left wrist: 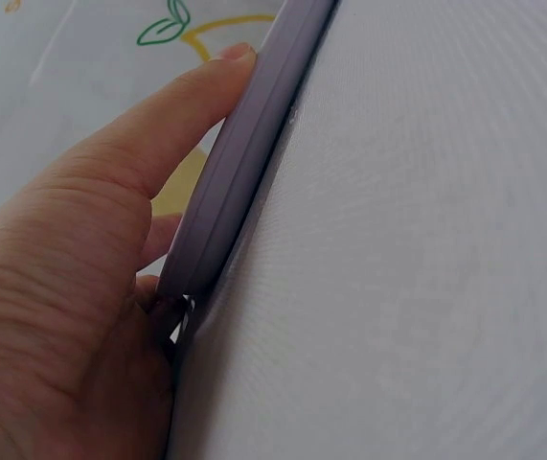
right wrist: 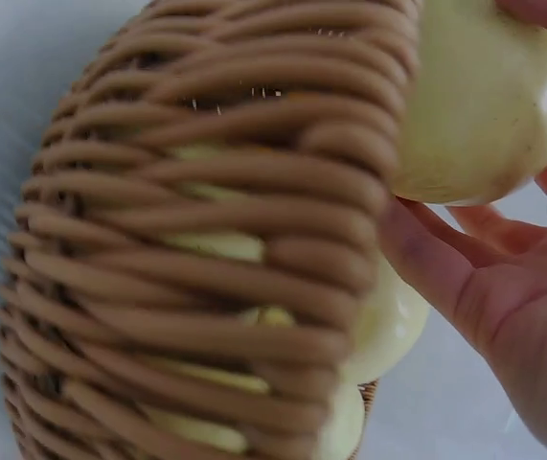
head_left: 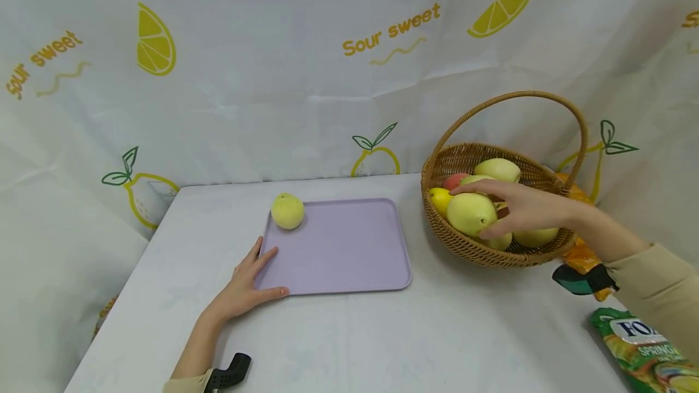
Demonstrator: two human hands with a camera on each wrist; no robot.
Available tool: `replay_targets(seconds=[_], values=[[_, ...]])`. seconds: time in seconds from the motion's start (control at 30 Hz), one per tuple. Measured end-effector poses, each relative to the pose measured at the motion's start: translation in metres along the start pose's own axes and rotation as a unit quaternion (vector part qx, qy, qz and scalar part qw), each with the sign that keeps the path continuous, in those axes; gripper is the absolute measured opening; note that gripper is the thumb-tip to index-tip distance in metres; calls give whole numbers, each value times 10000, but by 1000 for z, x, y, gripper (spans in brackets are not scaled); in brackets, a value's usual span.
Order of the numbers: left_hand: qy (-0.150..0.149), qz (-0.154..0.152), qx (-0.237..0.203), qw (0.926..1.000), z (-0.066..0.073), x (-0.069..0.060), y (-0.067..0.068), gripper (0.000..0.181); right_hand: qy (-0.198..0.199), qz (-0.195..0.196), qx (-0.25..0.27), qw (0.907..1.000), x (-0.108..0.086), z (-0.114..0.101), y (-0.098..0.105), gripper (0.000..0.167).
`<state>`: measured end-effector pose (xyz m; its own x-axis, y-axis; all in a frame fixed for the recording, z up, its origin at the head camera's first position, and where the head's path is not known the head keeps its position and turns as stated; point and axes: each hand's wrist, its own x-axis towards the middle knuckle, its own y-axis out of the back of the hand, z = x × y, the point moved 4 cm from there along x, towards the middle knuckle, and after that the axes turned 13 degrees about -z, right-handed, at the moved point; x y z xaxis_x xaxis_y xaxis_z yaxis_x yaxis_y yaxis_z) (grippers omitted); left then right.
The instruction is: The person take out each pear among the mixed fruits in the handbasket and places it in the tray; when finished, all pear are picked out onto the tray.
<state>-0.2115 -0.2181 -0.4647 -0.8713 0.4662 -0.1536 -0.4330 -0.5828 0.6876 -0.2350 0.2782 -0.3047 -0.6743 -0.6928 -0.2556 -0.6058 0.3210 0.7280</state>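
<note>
A pale yellow-green fruit lies at the left front of the wicker basket. Around it my right hand curls, fingers over the top and thumb at its near side. My left hand rests at the near left corner of a lilac tray, fingers spread, thumb on the front rim. One round yellow-green fruit sits at the tray's far left corner.
Other fruits fill the basket, among them a yellow one, a red one and a pale one. The tall handle arches above. Right of the basket lie an orange packet and a green packet.
</note>
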Motion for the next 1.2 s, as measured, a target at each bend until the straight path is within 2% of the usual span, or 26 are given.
replay_targets(seconds=[0.1,0.27,0.33,0.4,0.47,0.53,0.73,0.8,0.87,1.0,1.03,1.07,1.1,1.17,1.2], values=[[31,-11,-22,10000,0,0,0,92,-77,133,161,9998,2,1,-2,71],[40,-18,-22,10000,0,-1,0,93,186,305,773,9964,8,0,-6,67],[44,-16,-13,10000,0,-1,1,93,363,332,1305,9902,10,-3,-9,65],[57,-20,-13,10000,0,-1,1,93,552,315,1920,9793,12,-6,-12,63],[61,-23,-22,10000,0,-1,0,93,684,322,2528,9646,14,-10,-15,60],[63,-30,-48,10000,0,-1,0,93,841,321,3116,9459,17,-15,-18,56],[45,-24,-64,10000,0,0,0,93,1403,353,4515,8805,30,-27,-25,46],[51,-31,-48,10000,0,0,0,93,1469,355,4877,8598,34,-31,-28,42],[58,-43,-46,10000,0,0,0,93,1479,383,5297,8343,38,-36,-33,38],[73,-47,-10,10000,-1,0,0,93,1453,481,6194,7700,45,-48,-41,32],[72,-41,-8,10000,-1,0,0,93,1467,465,6332,7586,47,-51,-43,31],[70,-39,-11,10000,-1,0,0,93,1453,444,6428,7509,49,-54,-45,31],[68,-37,-11,10000,-2,0,0,93,1430,413,6463,7484,51,-57,-48,30],[64,-37,-29,10000,-2,0,-1,94,1353,294,6357,7594,57,-62,-53,30],[60,-41,-49,10000,-2,1,-1,94,1302,231,6252,7691,60,-64,-56,30]])
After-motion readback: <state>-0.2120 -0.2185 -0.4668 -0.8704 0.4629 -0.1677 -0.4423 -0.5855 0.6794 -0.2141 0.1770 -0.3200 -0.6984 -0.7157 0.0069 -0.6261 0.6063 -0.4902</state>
